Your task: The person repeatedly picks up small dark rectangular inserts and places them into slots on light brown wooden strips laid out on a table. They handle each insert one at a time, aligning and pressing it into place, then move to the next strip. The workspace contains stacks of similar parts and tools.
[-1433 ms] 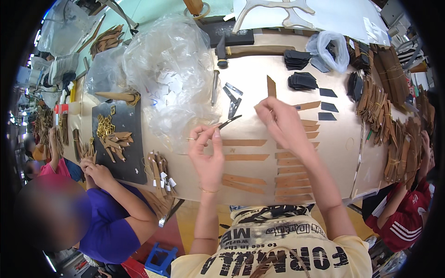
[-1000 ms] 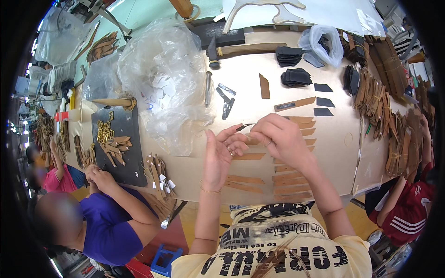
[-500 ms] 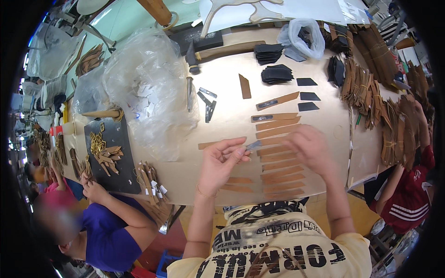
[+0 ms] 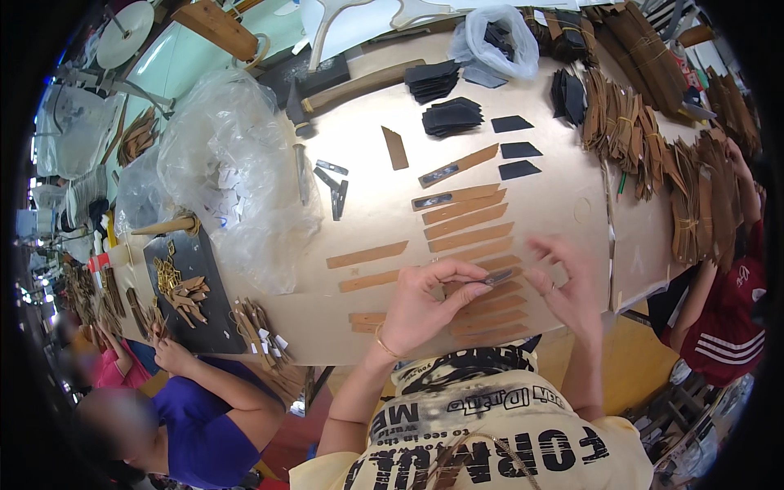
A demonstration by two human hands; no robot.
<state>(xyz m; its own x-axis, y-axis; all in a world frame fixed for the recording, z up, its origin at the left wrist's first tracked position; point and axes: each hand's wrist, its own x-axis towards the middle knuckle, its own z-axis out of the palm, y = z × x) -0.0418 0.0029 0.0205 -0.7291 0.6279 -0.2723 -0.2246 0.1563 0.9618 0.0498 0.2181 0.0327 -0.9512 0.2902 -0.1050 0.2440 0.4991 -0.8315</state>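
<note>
My left hand (image 4: 429,304) pinches a small dark grey slotted strip (image 4: 500,278) between thumb and fingertips, above a column of brown strips. Just right of it, my right hand (image 4: 565,290) has its fingers apart and somewhat blurred, with nothing visible in them. Under and beyond my hands lie several slant-ended brown leather-like strips (image 4: 465,214). Two of the farther ones, such as this brown strip (image 4: 459,166), carry a dark slotted piece like the held one. More brown strips (image 4: 367,255) lie to the left. A few loose dark slotted pieces (image 4: 338,200) rest farther off.
Black pieces lie stacked (image 4: 452,117) and singly (image 4: 521,150). A hammer (image 4: 359,88), a crumpled plastic bag (image 4: 237,188) and a white bag (image 4: 494,45) stand beyond. Bundled brown strips (image 4: 625,122) line the right. Co-workers sit at left, a purple sleeve (image 4: 204,416), and right.
My left hand has moved right with the dark slotted strip. My right hand has drawn slightly away from it, fingers spread. The view has shifted a little.
</note>
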